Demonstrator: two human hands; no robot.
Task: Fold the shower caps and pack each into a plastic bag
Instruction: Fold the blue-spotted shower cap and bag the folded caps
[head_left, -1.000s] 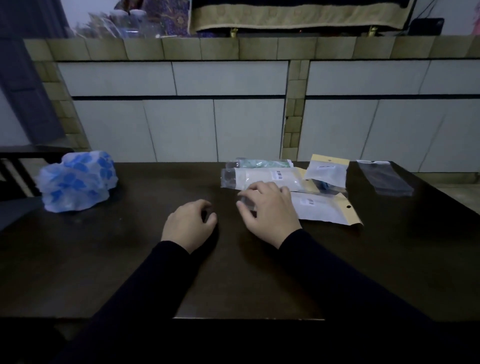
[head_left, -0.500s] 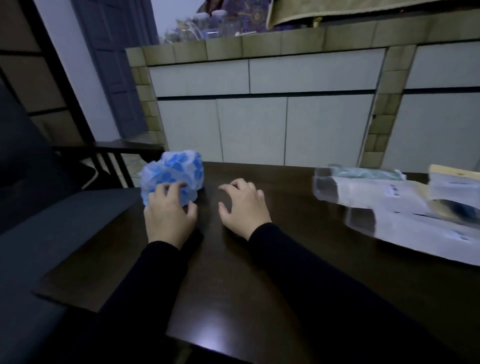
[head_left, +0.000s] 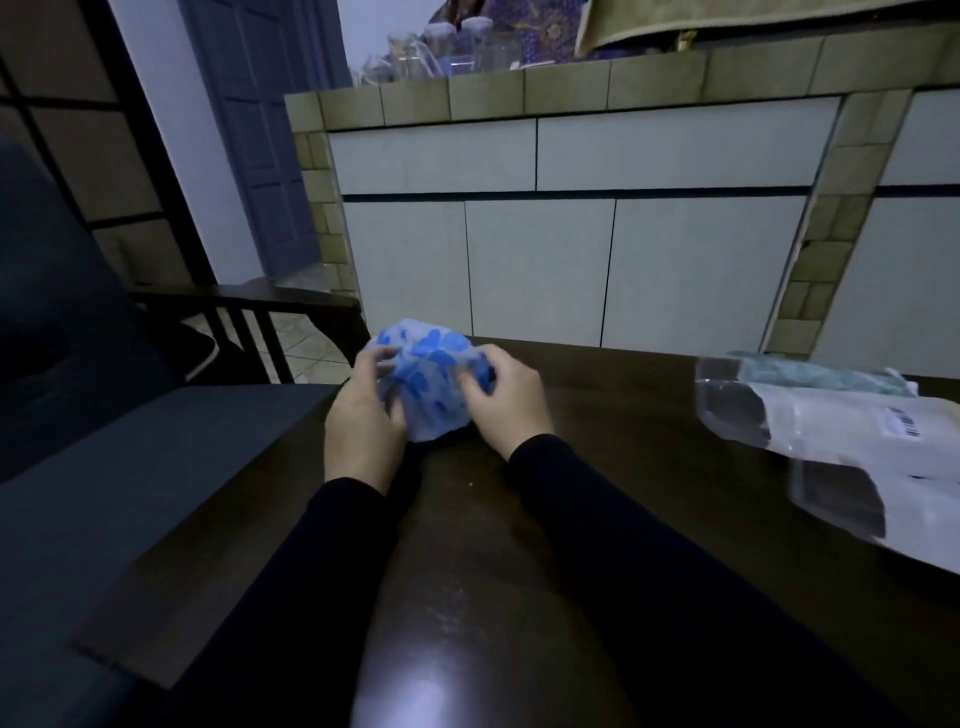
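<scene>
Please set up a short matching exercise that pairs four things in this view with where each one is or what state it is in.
Things:
1. shower cap
2. plastic bags
3. left hand
4. jars

Places or states:
A. on the tiled counter at the back
B. lying in a heap at the right of the dark table
C. bunched up, white with blue patches, held between both hands
D. gripping the cap's left side

Pairs: 1-C, 2-B, 3-D, 4-A. The right hand grips the cap's other side.
</scene>
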